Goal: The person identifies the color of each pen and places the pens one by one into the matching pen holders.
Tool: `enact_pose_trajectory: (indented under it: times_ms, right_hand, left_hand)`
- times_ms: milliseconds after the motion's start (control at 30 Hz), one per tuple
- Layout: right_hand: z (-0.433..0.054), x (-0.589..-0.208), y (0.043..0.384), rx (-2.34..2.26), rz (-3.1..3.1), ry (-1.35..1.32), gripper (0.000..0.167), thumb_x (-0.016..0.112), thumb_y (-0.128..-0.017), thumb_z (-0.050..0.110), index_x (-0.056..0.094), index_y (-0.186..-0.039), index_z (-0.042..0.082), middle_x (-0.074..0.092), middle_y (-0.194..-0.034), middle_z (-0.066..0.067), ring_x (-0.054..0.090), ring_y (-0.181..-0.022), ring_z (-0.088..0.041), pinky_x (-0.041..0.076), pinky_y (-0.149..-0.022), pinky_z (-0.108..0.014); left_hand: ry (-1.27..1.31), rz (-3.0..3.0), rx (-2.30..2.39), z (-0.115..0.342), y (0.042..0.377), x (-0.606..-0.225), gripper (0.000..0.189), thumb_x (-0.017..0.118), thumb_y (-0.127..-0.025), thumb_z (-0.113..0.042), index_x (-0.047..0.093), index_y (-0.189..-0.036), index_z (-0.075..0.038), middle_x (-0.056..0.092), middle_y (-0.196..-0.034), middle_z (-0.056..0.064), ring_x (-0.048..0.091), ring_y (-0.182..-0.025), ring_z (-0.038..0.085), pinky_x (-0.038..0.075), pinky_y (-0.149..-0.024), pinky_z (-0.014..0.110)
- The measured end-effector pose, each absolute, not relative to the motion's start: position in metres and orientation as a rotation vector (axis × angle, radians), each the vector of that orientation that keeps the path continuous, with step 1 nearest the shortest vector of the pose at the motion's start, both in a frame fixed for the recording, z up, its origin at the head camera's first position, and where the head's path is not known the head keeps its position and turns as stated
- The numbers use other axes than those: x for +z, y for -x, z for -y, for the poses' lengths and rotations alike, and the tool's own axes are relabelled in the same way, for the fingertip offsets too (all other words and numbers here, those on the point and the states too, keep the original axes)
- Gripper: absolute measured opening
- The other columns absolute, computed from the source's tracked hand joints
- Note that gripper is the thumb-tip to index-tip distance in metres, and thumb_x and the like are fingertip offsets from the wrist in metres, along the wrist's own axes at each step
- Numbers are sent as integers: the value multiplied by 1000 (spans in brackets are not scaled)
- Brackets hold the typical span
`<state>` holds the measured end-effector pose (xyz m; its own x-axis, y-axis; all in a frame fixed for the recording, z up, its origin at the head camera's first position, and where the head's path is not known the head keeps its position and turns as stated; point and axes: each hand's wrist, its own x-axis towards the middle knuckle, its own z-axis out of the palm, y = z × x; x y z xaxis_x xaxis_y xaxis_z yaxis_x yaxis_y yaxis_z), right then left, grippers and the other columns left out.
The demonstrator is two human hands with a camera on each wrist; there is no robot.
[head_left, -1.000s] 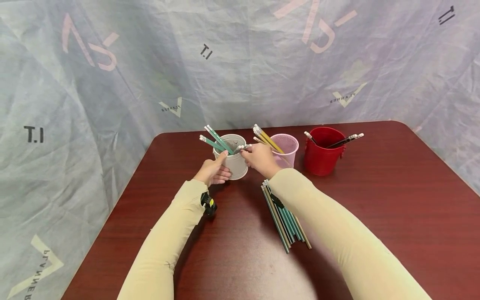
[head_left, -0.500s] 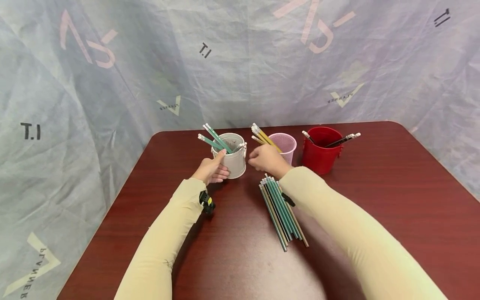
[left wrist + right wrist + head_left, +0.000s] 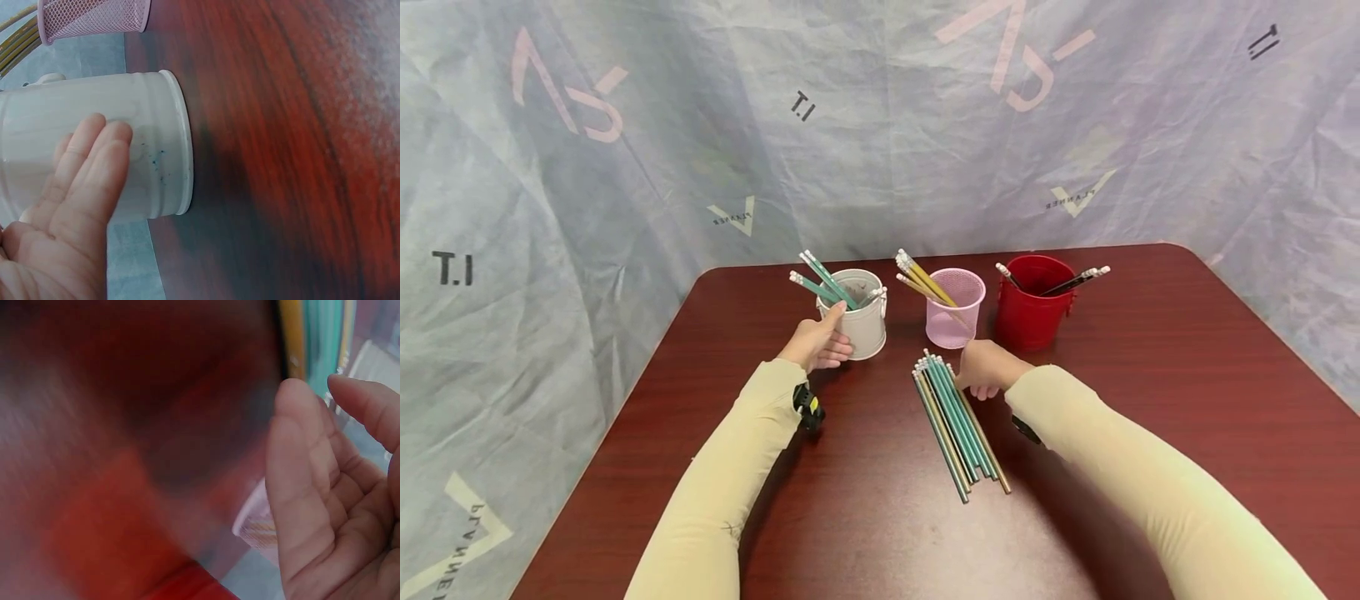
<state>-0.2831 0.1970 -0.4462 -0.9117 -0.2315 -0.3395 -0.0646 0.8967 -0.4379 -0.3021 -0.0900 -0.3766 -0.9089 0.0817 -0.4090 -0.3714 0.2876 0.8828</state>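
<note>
My left hand [image 3: 817,342] rests against the white metal bucket [image 3: 867,332], thumb at its rim. In the left wrist view the fingers lie nearly straight along the bucket's wall. Green pencils [image 3: 824,282] and a few greyish ones with white erasers lean inside it. My right hand [image 3: 988,367] is at the eraser end of a loose bundle of green and gold pencils [image 3: 951,417] on the table. In the right wrist view, thumb and fingertips stand apart with nothing between them, and the green pencils [image 3: 322,337] show just beyond.
A pink mesh cup [image 3: 949,323] with yellow pencils [image 3: 921,275] stands to the right of the white bucket. Farther right is a red bucket [image 3: 1030,321] holding black pencils [image 3: 1067,283]. A grey printed cloth [image 3: 850,167] hangs behind the dark red table [image 3: 850,517].
My right hand has let go of the pencils at the white bucket's rim and moved right and down to the bundle. My left hand stays at the bucket.
</note>
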Motion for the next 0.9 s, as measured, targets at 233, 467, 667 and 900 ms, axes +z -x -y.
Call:
enact_pose_trajectory:
  times_ms: [233,467,667,900]
  right_hand:
    - [-180,-382,228,-662,-2678,206,22,65,-84,7,65,-65,-5,58,-47,-3,57,-42,-12,55,-50,-29]
    - [-185,-392,230,-692,-2686,194,29,69,-84,14,63,-58,2,59,-49,-5,59,-43,-14,52,-47,-27]
    - [-192,-388,237,-714,-2787,128,21,67,-79,13,61,-59,8,55,-48,-1,56,-43,-14,48,-43,-26]
    - [-202,-369,240,-1226,-2797,207,15,61,-76,0,64,-89,-6,61,-68,-6,54,-52,-9,52,-49,-27]
  left_hand:
    - [269,-2185,1649,89,302,-377,75,45,-94,-59,61,-111,13,68,-82,13,69,-82,25,54,-61,27]
    - [257,-2183,1662,89,301,-376,75,45,-94,-59,61,-110,13,67,-78,11,69,-78,23,54,-60,26]
    - [256,-2168,1678,90,301,-376,75,45,-94,-58,61,-111,13,67,-76,10,68,-72,20,54,-60,26]
    - [274,-2165,1683,90,300,-375,75,46,-94,-58,60,-111,14,66,-73,8,66,-67,18,53,-57,25]
